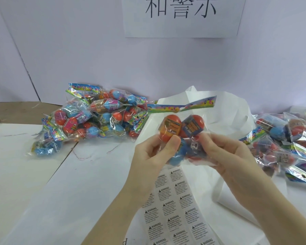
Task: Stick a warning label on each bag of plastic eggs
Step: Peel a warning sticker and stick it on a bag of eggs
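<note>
Both hands hold one bag of eggs [182,131] above the table [42,174]: the left hand [154,152] pinches its left side, the right hand [224,152] its right (header strip uppermost). Below the grip lies the label sheet [177,209]; egg-bag piles sit far left [95,114] and right [290,142].

Both forearms raised from the lower edge, converging toward the middle. Left hand [154,152] turned palm inward, fingers curled, thumb pressed forward on the bag of eggs [182,137]. Right hand [224,156] opposite, fingers curled beneath, thumb on top, pinching the same bag's other side.
</note>
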`<state>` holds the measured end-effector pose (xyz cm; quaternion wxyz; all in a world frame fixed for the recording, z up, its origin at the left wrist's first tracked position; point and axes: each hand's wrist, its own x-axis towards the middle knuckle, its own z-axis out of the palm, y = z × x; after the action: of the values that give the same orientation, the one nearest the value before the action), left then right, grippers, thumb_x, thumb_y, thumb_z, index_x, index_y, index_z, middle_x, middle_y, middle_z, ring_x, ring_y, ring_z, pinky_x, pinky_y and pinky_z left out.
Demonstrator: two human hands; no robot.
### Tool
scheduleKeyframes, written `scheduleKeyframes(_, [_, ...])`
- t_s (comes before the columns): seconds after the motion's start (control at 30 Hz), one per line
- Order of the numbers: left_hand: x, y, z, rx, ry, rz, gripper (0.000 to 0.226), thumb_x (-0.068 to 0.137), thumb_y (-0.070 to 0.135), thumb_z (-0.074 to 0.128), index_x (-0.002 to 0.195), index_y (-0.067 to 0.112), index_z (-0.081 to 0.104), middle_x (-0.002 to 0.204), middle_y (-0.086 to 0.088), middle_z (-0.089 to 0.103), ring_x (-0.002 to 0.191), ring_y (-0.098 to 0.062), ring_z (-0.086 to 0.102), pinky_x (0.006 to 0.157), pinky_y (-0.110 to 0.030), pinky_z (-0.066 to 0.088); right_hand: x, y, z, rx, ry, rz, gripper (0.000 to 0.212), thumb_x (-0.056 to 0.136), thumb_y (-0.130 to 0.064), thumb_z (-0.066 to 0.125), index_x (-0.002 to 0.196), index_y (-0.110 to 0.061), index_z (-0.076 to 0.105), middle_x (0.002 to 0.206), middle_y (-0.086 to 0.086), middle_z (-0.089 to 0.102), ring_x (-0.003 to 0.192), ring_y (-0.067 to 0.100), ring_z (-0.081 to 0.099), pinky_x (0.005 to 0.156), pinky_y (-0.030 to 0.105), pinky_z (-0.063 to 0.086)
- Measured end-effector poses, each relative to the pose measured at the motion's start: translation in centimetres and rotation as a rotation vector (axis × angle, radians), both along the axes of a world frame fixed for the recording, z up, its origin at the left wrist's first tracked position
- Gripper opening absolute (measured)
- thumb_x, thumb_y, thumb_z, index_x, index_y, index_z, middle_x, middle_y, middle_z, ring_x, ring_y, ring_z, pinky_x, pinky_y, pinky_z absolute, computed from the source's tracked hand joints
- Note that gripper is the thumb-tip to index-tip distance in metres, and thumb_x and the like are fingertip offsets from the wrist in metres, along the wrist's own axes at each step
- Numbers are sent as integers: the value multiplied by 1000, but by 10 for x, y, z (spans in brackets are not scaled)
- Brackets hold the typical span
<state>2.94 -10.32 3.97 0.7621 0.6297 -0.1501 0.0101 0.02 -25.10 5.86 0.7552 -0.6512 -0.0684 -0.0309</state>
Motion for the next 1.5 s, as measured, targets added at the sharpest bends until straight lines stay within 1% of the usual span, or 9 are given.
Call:
scheduleKeyframes(0.07, [-1,-1,1,28,-27,-20,40,80,39,61,97,5,69,96,-14,72,92,-29,68,83,-36,55,0,1,-1,54,-5,-37,36,62,-38,66,82,-10,77,83,13,74,68,15,67,66,20,54])
scheduleKeyframes(0.2, [-1,0,3,23,-28,121,28,73,33,60,90,14,72,80,9,74,68,-6,68,59,-17,52,1,-5,1,162,37,-94,29,53,-35,68,68,-11,77,74,7,73,63,13,67,65,20,56])
scheduleKeyframes(0.33, [-1,1,0,66,-102,296,4,77,15,70,76,16,74,68,0,72,54,-9,64,54,-16,51,1,-4,2,189,64,-105,29,52,-34,69,67,-10,77,73,7,72,64,14,66,64,21,56])
scheduleKeyframes(0.53, [-4,-2,-3,156,-267,462,22,77,12,72,76,34,70,73,6,71,60,-12,65,59,-23,54,0,-2,2,164,52,-135,28,52,-36,69,66,-14,77,74,4,73,61,12,66,62,20,55])
scheduleKeyframes(0.67, [-4,-3,-3,291,-430,495,15,80,12,72,81,26,70,74,8,65,61,-8,59,57,-12,46,0,-1,2,142,39,-139,26,54,-35,69,66,-13,77,73,4,73,60,12,66,61,19,54])
scheduleKeyframes(0.93, [-5,-3,-7,436,-605,642,5,78,12,67,76,12,71,72,7,64,59,-10,55,54,-15,45,-1,0,2,137,36,-147,26,56,-34,67,66,-13,77,71,5,73,59,12,65,59,18,53])
scheduleKeyframes(1.17, [-9,-6,1,59,-82,339,17,88,9,60,73,18,62,59,7,63,51,-7,59,51,-14,47,-1,1,2,189,61,-94,22,63,-30,62,65,-15,77,73,4,73,60,12,67,60,19,55])
scheduleKeyframes(1.37, [-5,-4,2,-80,74,245,24,89,0,54,81,19,67,64,10,66,57,-8,62,59,-15,50,1,0,1,221,64,-149,21,66,-29,60,62,-15,77,71,4,73,58,12,66,63,20,56])
scheduleKeyframes(1.5, [-4,-3,3,4,-18,347,21,86,5,62,84,25,66,79,14,70,71,-2,64,64,-9,47,2,-2,-2,186,-76,-360,15,64,-30,66,64,-22,77,67,-1,72,59,9,65,64,18,54])
